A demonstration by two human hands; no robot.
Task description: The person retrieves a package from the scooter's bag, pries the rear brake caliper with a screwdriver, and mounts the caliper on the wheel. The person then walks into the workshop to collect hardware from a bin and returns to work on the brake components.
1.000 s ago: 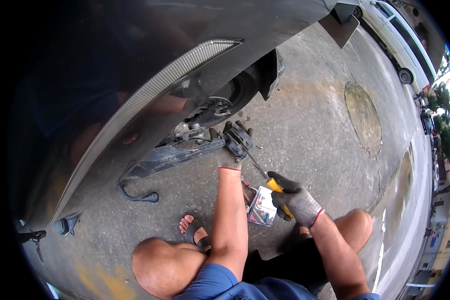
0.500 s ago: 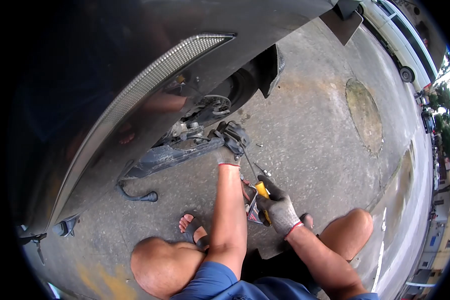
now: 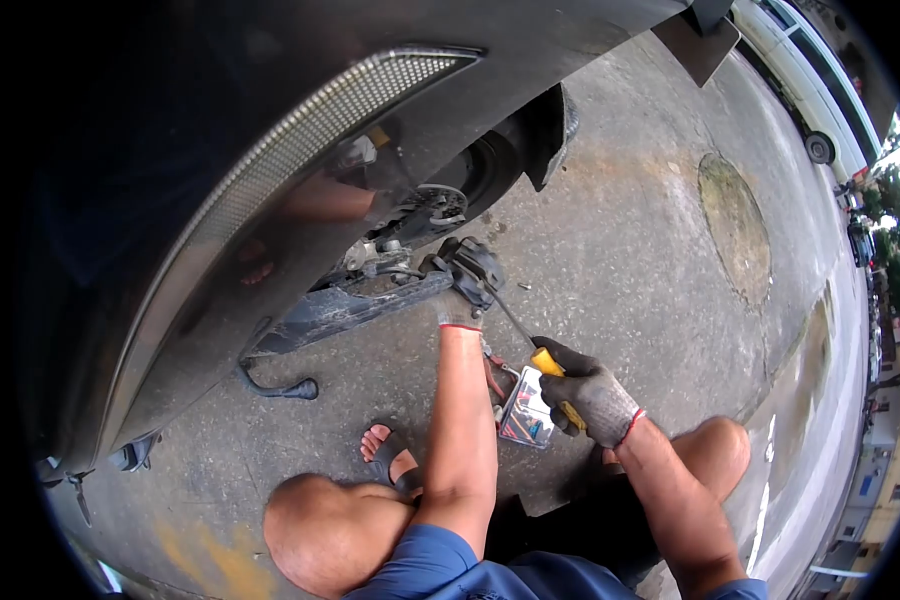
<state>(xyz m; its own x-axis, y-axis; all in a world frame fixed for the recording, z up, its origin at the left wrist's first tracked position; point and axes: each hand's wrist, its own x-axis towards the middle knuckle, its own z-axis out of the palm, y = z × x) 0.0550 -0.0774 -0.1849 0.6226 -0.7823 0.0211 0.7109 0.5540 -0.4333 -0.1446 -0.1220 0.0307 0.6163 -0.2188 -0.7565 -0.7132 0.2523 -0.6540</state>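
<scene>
My left hand point(image 3: 457, 306), in a grey glove, grips a dark brake caliper point(image 3: 473, 268) at the open wheel well of a dark car point(image 3: 270, 130). The brake disc and hub point(image 3: 432, 205) show just behind it. My right hand point(image 3: 588, 397), also gloved, is closed on a yellow-handled screwdriver point(image 3: 546, 367). Its thin shaft point(image 3: 510, 319) runs up and left, with the tip at the caliper. Between my forearms, a small shiny box point(image 3: 526, 412) lies on the ground.
I crouch on stained concrete point(image 3: 650, 250), knees bare, one foot in a sandal point(image 3: 390, 455). A dark hose or strap point(image 3: 275, 388) lies under the car's sill. A white van point(image 3: 800, 80) is parked at the upper right, beyond a round patch in the pavement point(image 3: 735, 225).
My right hand swung the screwdriver in toward my left forearm, then back out to the right. The left hand stayed on the caliper. The view shifted slightly.
</scene>
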